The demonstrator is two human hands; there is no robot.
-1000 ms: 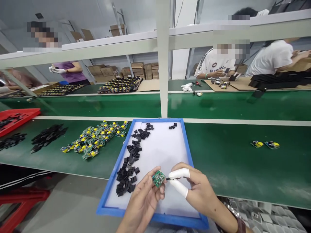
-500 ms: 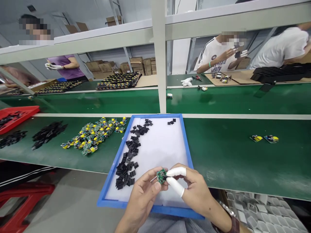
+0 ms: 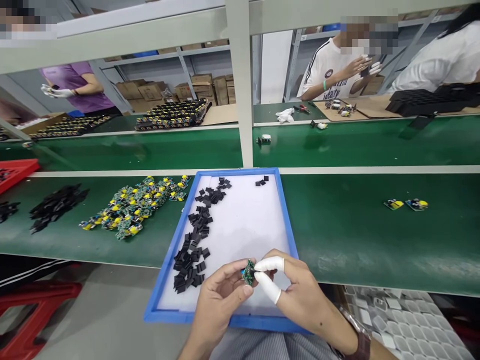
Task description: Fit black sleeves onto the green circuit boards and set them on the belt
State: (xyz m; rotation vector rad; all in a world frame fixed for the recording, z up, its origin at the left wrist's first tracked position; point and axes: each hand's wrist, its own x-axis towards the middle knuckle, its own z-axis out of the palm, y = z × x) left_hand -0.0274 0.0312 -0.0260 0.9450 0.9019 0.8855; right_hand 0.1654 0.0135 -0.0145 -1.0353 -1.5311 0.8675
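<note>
My left hand [image 3: 225, 295] is closed on a small green circuit board [image 3: 248, 273], gripping it between thumb and fingers above the tray's near end. White finger cots cover the thumb and index finger of my right hand [image 3: 288, 285]. Those two tips pinch a small black piece [image 3: 255, 270] at the board's right edge; most of it is hidden. Below both hands lies a blue-rimmed tray [image 3: 287, 220] with a white bottom. Black plastic pieces [image 3: 200, 220] run down its left side, and a few more black pieces [image 3: 261, 181] sit at its far right corner.
Left of the tray is a heap of circuit boards with yellow parts [image 3: 131, 202], then a black pile [image 3: 58, 205] and a red bin [image 3: 17, 172]. Two boards [image 3: 405, 204] lie at right. A green belt [image 3: 180, 147] and an upright post [image 3: 240, 85] stand beyond. Co-workers work opposite.
The board has turned more edge-on in my left hand, and the pinch at its edge continues. My view has shifted slightly. Parts on the far belt have moved a little right.
</note>
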